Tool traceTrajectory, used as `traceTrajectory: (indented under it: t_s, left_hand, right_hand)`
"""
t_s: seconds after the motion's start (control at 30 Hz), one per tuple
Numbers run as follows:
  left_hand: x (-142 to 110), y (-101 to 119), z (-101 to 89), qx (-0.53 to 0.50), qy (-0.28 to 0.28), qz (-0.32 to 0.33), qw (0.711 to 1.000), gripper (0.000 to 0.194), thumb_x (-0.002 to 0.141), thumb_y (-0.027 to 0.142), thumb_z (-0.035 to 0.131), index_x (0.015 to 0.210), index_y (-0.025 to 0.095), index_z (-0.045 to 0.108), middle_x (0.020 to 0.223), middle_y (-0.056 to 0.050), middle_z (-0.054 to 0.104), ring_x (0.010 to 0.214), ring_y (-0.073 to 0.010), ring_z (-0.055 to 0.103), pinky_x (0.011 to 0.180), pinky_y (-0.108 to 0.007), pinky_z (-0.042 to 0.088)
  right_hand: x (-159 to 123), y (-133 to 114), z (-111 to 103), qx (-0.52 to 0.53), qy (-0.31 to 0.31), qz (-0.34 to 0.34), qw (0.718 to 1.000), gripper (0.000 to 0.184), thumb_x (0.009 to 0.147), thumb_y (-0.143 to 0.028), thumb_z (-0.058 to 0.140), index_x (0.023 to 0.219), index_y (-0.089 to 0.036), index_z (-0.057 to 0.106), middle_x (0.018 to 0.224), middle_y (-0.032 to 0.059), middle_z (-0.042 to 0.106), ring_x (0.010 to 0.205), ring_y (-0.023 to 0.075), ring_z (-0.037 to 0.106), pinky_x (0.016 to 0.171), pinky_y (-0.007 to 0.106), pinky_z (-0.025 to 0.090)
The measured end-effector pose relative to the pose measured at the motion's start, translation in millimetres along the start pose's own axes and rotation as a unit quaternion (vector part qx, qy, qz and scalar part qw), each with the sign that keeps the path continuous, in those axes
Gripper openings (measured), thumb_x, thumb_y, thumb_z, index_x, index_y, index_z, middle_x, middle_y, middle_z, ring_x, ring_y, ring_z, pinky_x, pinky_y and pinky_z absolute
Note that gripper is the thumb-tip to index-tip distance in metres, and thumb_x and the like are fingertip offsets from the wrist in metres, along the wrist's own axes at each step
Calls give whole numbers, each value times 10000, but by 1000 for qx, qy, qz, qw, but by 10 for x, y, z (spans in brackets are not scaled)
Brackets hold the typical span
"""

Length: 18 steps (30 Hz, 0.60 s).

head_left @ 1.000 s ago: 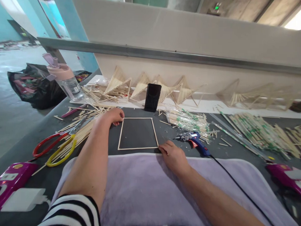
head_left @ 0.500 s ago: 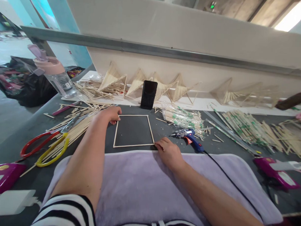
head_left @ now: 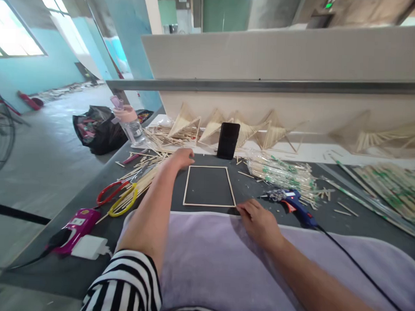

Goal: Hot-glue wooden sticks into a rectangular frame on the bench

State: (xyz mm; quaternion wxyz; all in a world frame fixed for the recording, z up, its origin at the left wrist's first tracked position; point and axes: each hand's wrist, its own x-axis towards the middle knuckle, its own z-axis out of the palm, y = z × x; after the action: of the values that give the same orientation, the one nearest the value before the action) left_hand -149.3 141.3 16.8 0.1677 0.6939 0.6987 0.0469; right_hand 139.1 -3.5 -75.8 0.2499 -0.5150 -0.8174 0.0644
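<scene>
A square frame of thin wooden sticks point(head_left: 209, 205) lies flat on the dark table in front of me. Beyond its far left corner is my left hand point(head_left: 184, 158), fingers curled down and partly hidden by the hand itself; whether it holds anything cannot be made out. At the near right corner my right hand point(head_left: 258, 221) rests on the table edge of the towel, its fingertips pinched together on that corner. A blue glue gun point(head_left: 296, 205) lies to the right of this hand. Loose wooden sticks point(head_left: 141, 186) spread beside my left forearm.
Red-and-yellow-handled scissors point(head_left: 123, 210) lie left, near a magenta power strip point(head_left: 79, 228). A black phone point(head_left: 228, 141) stands behind the frame. Stick models point(head_left: 274, 130) line the white board, with a water bottle point(head_left: 130, 125) leftward. Bagged sticks point(head_left: 278, 171) and a lilac towel point(head_left: 204, 259) are close.
The view has swung left and up. My left hand has shifted slightly away from the frame's far left corner. My right hand stays at the near right corner.
</scene>
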Motion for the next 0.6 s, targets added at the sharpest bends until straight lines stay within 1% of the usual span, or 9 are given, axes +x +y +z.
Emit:
traceTrajectory:
  t_s: [0.07, 0.13, 0.23, 0.3, 0.4, 0.5, 0.6]
  left_hand:
    - [-73, -18, -150, 30, -13, -20, 999, 215, 740, 193, 600, 937, 162, 677, 737, -37, 697, 615, -138, 634, 650, -227, 483]
    - [-166, -98, -281, 61, -32, -52, 996, 146, 712, 159, 592, 819, 137, 689, 673, -54, 684, 618, -160, 636, 647, -244, 481]
    - [-342, -278, -370, 96, -62, -98, 989, 93, 662, 120, 599, 705, 136, 679, 594, -65, 665, 599, -188, 639, 630, -266, 481]
    - [-464, -380, -335, 110, -86, -123, 982, 61, 641, 113, 610, 643, 138, 665, 548, -70, 651, 580, -200, 640, 621, -275, 482]
    - [-584, -452, -182, 114, -115, -145, 976, 58, 657, 145, 609, 624, 139, 655, 535, -77, 650, 555, -203, 637, 601, -280, 488]
    - [-593, -454, -15, 113, -123, -157, 973, 68, 657, 156, 601, 634, 125, 657, 545, -94, 655, 531, -204, 630, 580, -286, 494]
    - [-542, -446, 69, 114, -121, -169, 971, 75, 643, 137, 592, 643, 101, 658, 537, -109, 647, 499, -209, 621, 548, -294, 495]
  right_hand:
    - [-11, -11, -29, 13, 7, -15, 1000, 258, 926, -239, 409, 841, -199, 649, 832, 48, 636, 770, 145, 607, 672, 226, 434]
    - [-21, -18, -61, 29, 7, -31, 999, 263, 934, -252, 401, 820, -195, 631, 815, 47, 629, 765, 141, 599, 667, 224, 419]
    - [-35, -21, -97, 32, 4, -53, 998, 282, 938, -278, 396, 768, -191, 604, 777, 41, 612, 732, 133, 580, 641, 225, 390]
    - [-45, -23, -109, 18, 7, -62, 998, 297, 935, -284, 398, 723, -190, 583, 746, 37, 595, 701, 130, 564, 624, 230, 368]
    - [-59, -28, -114, 1, 9, -72, 997, 325, 931, -292, 401, 658, -190, 543, 694, 26, 564, 653, 123, 539, 597, 236, 338]
    - [-70, -29, -113, 5, 13, -79, 997, 331, 928, -286, 402, 635, -189, 523, 675, 21, 552, 635, 118, 530, 586, 238, 325]
    - [-73, -18, -119, 18, 15, -83, 996, 306, 919, -271, 411, 647, -188, 523, 688, 23, 557, 643, 116, 533, 590, 236, 326]
